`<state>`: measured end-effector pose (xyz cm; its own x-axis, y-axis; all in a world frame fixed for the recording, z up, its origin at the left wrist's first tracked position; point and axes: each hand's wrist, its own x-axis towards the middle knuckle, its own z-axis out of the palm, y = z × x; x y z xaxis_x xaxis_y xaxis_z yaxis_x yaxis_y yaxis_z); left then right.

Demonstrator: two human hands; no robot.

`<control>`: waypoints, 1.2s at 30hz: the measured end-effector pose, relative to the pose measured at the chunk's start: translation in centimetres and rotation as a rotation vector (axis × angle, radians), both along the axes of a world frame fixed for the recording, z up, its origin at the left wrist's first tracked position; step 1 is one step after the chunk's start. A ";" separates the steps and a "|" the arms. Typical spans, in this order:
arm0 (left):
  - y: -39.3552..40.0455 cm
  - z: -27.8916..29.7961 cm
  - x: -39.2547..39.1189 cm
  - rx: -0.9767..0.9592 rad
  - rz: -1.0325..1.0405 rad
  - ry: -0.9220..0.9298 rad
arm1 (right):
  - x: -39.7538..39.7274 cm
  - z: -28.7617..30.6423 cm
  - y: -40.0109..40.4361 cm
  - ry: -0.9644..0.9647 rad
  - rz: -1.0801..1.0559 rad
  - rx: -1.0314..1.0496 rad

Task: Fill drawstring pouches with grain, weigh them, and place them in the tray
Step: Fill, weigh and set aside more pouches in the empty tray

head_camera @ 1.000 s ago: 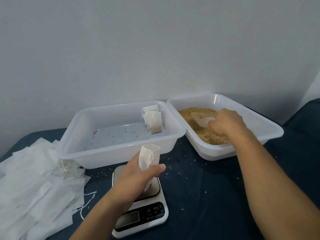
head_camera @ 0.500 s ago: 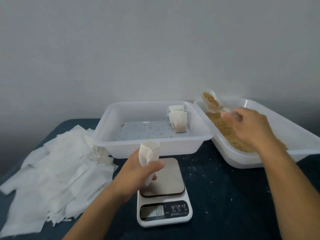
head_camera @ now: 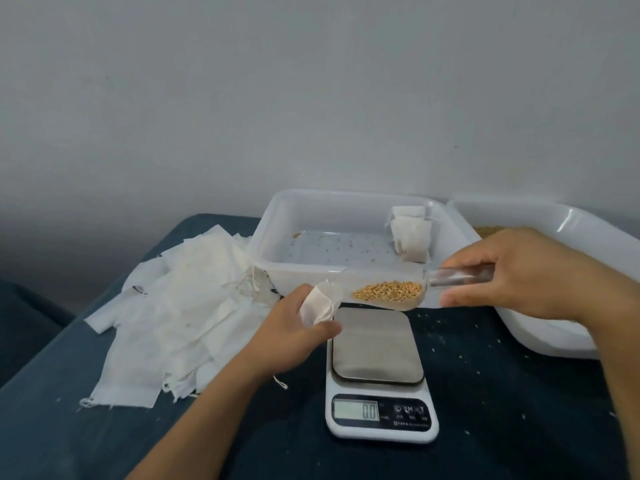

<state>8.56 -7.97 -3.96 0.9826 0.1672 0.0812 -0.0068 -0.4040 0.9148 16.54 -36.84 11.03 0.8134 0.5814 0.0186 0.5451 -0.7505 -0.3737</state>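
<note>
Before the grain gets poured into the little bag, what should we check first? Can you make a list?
1. Scoop has grain in it: ok.
2. Right hand grips the scoop handle: ok.
3. Left hand holds a pouch: ok.
4. Pouch mouth is open wide: cannot tell.
5. Scoop tip reaches the pouch: ok, it looks right at the mouth.
6. Scale reads zero, plate bare: ok.

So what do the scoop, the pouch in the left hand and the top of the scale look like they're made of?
Scoop: clear, glossy plastic by the look; the grain shows through its wall.
Pouch: thin white matte fabric or filter-type paper, soft and creased where the left hand pinches it; which of the two is unclear.
Scale platform: dull grey, probably brushed metal, set on a white plastic body.
</note>
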 end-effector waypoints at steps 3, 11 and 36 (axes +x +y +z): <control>0.0 0.0 0.0 0.009 -0.002 -0.012 | 0.0 0.5 1.0 -0.087 0.009 -0.070; -0.1 -0.3 0.0 0.108 -0.016 -0.049 | -0.4 1.9 3.5 -0.317 0.059 -0.325; -0.3 0.3 -0.1 -0.185 0.026 -0.008 | -2.7 1.4 4.3 -0.916 0.145 -0.177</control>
<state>8.48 -8.25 -3.67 0.9771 0.2056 0.0543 -0.0061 -0.2286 0.9735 13.81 -32.58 12.43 0.4451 0.7317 0.5162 0.6627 -0.6569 0.3597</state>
